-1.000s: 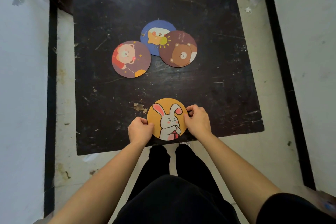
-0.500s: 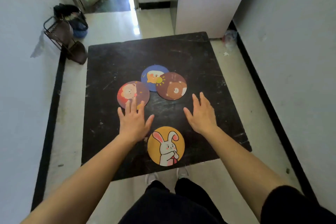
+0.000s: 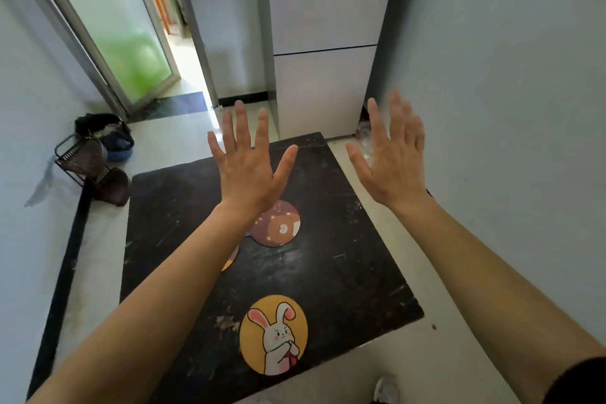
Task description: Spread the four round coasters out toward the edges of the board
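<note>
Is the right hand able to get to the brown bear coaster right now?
Probably yes. The right hand is open and empty, raised above the board, and nothing lies between it and the brown bear coaster. The left hand and forearm cover only the coaster's left edge.

A white rabbit with pink ears is printed on the orange-yellow coaster at the near edge of the black, scuffed board. A tan bear face and pale dots are shown on the brown coaster farther off. Green is seen through the frosted door at far left; the refrigerator is white.
</note>
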Demonstrator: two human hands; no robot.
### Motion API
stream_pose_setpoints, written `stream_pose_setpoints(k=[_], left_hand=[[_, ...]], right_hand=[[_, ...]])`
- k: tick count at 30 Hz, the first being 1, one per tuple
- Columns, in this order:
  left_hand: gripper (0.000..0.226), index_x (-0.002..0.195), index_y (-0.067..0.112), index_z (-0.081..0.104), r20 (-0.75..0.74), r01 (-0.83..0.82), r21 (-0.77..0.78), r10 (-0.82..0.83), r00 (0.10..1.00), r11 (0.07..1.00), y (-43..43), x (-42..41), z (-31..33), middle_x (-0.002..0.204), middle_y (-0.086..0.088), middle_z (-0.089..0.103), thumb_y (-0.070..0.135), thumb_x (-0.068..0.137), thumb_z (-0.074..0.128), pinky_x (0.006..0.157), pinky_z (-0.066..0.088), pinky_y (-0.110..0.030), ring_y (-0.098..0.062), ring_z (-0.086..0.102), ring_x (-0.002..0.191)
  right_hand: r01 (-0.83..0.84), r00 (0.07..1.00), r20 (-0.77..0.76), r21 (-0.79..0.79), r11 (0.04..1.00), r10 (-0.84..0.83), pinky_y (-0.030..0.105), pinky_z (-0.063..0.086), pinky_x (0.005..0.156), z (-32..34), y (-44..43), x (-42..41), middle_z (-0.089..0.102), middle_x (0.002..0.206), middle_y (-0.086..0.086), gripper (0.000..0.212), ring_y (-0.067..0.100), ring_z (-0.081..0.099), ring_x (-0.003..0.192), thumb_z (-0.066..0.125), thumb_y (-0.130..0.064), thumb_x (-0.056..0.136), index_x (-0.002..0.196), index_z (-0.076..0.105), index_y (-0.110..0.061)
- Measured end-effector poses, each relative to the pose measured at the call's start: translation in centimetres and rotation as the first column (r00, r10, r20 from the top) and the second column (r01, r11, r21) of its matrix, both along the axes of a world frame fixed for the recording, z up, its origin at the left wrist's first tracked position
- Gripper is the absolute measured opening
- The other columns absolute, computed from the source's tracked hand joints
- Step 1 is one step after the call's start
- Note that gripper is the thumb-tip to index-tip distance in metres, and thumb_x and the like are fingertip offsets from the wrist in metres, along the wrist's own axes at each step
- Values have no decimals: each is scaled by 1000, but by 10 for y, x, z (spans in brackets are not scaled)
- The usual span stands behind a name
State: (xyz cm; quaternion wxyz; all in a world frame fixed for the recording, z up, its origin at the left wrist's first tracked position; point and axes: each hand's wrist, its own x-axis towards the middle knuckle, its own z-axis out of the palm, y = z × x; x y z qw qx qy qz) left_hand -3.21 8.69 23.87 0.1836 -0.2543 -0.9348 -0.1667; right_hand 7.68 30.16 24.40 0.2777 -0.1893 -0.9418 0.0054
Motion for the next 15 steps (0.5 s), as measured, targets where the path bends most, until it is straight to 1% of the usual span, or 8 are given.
stream_pose_setpoints(k=[3,7,10,12,15], left_hand=[[79,155,25,8,2,33,0,-33,999,999,42,11,-2,165,-10,-4,71,92,18,118,1,-61,-30,-7,151],[78,155,27,5,-15,44,-15,-45,999,999,113,34,-12,165,-9,-6,71,92,15,119,0,-58,-28,-7,151],[78,155,27,5,-6,21,-33,-21,1000,999,179,57,-23,165,-8,-6,72,91,12,119,-1,-57,-28,-7,151],[79,154,26,7,11,-5,-50,5,1000,999,221,73,-29,165,-9,-5,72,90,10,119,0,-57,-29,-5,151],[79,154,24,8,78,-58,-94,65,995,994,274,92,-38,165,-10,-5,71,91,9,118,1,-60,-30,-6,151]], right_hand=[[24,1000,-3,-18,1000,-24,50,4,121,-1,44,18,0,166,16,77,35,3,153,31,-63,97,159,11,-22],[21,999,-34,-62,998,-24,54,8,122,-11,125,42,0,166,16,76,35,3,153,30,-63,97,159,10,-22],[0,999,-32,-90,996,-3,55,9,121,-22,198,61,0,166,16,77,34,3,153,27,-65,97,159,8,-23],[-28,999,-27,-120,992,25,56,12,121,-28,245,74,3,166,17,77,36,7,152,26,-65,97,158,9,-22],[-52,998,29,-126,991,56,57,16,120,-39,311,95,6,165,18,77,38,12,151,30,-63,97,158,12,-20]])
